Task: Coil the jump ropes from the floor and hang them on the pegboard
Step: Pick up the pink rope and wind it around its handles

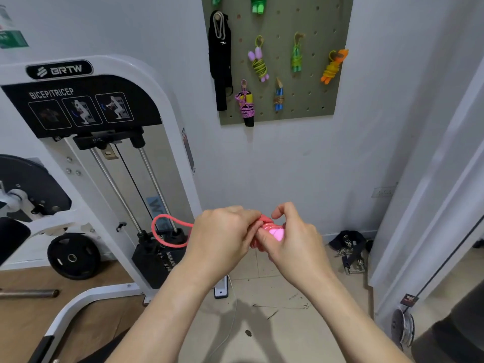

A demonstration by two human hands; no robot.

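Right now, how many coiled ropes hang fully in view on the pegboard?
5: lilac upper left, green upper middle, orange right, purple lower left, blue lower middle. More may be cropped at the top.

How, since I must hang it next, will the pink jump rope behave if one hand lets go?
Probably limp yet springy: a free loop of the pink jump rope arcs out beside the left hand. The coils may spring loose, since it and the right hand pinch the bundle. Likely light: similar bundles hang on the pegboard.

Both forearms rise from the lower frame and converge at centre. I note left hand (222, 233) and right hand (292, 241), fingers curled, both pinching the jump rope (275, 232).
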